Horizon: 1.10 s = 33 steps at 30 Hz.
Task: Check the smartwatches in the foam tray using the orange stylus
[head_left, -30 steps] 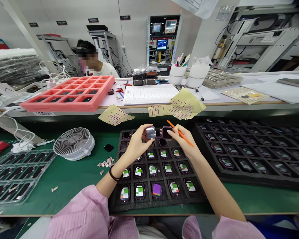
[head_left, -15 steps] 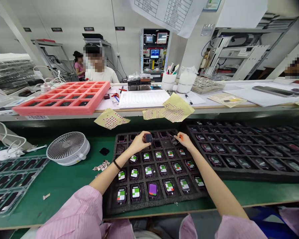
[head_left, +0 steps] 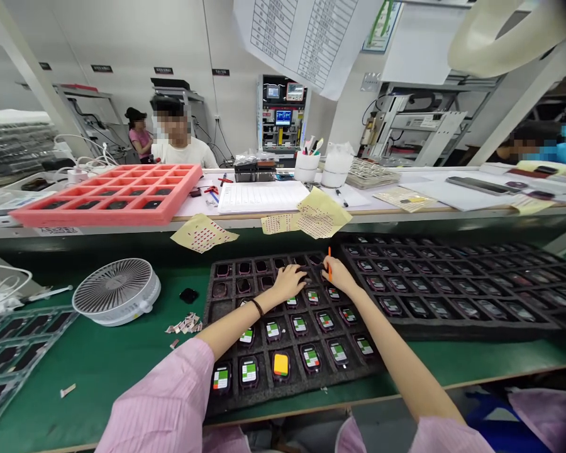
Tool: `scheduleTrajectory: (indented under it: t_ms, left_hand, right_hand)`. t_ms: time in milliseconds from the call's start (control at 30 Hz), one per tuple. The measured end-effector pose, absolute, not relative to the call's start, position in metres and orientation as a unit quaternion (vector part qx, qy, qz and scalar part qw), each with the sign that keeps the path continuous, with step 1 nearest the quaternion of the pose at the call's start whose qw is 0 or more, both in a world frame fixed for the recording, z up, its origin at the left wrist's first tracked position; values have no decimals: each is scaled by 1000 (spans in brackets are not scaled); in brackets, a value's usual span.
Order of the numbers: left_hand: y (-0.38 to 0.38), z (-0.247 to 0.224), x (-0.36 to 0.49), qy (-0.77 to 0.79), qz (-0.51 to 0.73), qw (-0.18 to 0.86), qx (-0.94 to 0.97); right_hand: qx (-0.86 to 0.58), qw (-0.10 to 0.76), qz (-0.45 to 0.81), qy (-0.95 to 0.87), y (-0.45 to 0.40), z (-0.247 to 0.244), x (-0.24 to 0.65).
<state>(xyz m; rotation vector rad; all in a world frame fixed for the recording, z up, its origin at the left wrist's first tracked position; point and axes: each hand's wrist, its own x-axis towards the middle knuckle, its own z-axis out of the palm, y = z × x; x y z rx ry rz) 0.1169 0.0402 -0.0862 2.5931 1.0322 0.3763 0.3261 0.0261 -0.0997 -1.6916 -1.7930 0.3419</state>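
Observation:
Black foam tray (head_left: pixel 283 395) lies before me, its cells holding several watch units with lit green-and-white screens. One watch (head_left: pixel 281 364) in the front row glows yellow. Over the tray's rear middle, my left hand (head_left: pixel 288 283) reaches to the right, palm down, fingers stretched out and apart; whatever lies beneath them is hidden. My right hand (head_left: pixel 339 275), close by on the right, is closed around a thin orange stick-like tool (head_left: pixel 329 264) that stands nearly upright. Its lower end is hidden by the fingers. Dark-screened watches (head_left: pixel 245 268) fill cells at the back left.
To the right sits another foam tray (head_left: pixel 434 322) of watch units. A white fan (head_left: pixel 117 292), a dark watch-shaped piece (head_left: pixel 188 295), small strips (head_left: pixel 186 323) and a clear tray (head_left: pixel 21 371) lie left. Behind, a raised shelf carries a pink foam tray (head_left: pixel 99 217). Co-workers are beyond.
My left hand has let go of the watch it held up and come down over the tray, toward the right hand. The front-row screen turned from purple to yellow. The view shifted slightly.

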Motion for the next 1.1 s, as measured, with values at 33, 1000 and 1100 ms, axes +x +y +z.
scheduleTrajectory:
  t_ms: [33,1000,1100]
  left_hand:
    - [40,-85,111,364,127,157,909]
    - [17,-60,-47,401,-49,167,899]
    - [16,-65,-54,404,-3,196,893]
  right_hand:
    - [-641,320,133,-685,21,-101,327]
    - [-586,256,308,-704,-11,-103,162]
    - [-575,276,341,-690,-12,-104,158]
